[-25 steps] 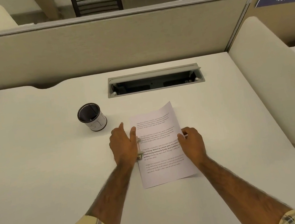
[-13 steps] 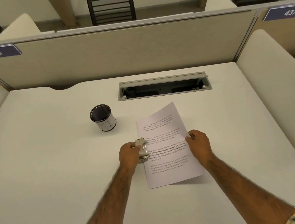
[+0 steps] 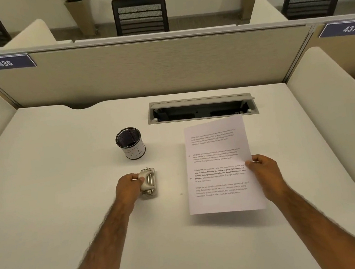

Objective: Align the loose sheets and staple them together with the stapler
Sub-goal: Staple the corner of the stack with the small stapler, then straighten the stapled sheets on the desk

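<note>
The printed white sheets are lifted a little off the desk, casting a shadow below their near edge. My right hand pinches them at their right edge. Two small dark marks show along their left margin. The small beige and metal stapler rests on the desk to the left of the sheets, apart from them. My left hand grips the stapler from its left side.
A black mesh cup with a white label stands behind the stapler. An open cable tray is set into the white desk near the back. Beige partitions close off the back and both sides.
The sheets were pulled right and lifted off the desk by my right hand. My left hand slid the stapler left, away from the sheets' left edge. The camera tilted up.
</note>
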A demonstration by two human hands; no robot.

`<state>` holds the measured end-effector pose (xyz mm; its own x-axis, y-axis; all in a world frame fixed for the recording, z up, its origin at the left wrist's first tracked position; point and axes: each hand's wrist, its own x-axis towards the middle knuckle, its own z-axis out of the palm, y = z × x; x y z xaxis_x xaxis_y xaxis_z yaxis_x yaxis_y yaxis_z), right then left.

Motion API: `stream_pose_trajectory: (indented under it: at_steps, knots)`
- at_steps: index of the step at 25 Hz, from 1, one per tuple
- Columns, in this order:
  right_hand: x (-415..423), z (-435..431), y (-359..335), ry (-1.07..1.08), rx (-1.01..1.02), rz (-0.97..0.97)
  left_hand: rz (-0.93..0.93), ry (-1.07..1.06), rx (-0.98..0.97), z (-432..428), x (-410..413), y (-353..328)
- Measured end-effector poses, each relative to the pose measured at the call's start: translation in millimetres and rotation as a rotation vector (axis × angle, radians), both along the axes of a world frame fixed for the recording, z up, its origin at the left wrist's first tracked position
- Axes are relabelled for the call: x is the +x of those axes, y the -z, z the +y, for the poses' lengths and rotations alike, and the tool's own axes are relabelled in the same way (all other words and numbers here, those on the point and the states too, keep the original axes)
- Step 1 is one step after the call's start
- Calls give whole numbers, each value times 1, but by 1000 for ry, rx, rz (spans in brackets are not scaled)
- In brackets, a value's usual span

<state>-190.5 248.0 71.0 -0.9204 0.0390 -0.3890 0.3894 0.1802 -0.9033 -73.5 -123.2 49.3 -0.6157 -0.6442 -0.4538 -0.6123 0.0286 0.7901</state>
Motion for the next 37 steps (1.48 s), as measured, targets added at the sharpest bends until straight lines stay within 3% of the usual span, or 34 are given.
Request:
stream_pose_trajectory:
  at_steps: [7, 8, 10, 11, 12, 14, 16, 17, 26, 37]
  knots:
    - [3, 13, -3, 57, 17, 25, -63, 31, -13, -11, -1, 6]
    - [4, 14, -4, 61, 17, 25, -86, 26, -80, -8, 0, 4]
    - [6, 17, -6, 75, 11, 19, -54, 25, -443, 8, 6, -2]
    - [7, 19, -8, 83, 6, 15, 60, 29, -575, 24, 7, -10]
    - [8, 22, -10, 85, 1, 11, 189, 51, -585, 44, 4, -14]
    - [10, 29, -14, 84, -23, 3, 331, 142, -269, 91, -11, -28]
    - [10, 39, -17, 85, -37, 3, 311, 176, 109, 139, -29, -37]
    - [9, 46, -20, 89, -37, 1, 282, 190, 179, 159, -38, -40]
    - [-33, 133, -20, 102, 67, -19, 122, 362, -24, 261, -94, -36]
    - [-139, 162, 15, 26, 319, 11, 40, 418, -164, 305, -176, -7]
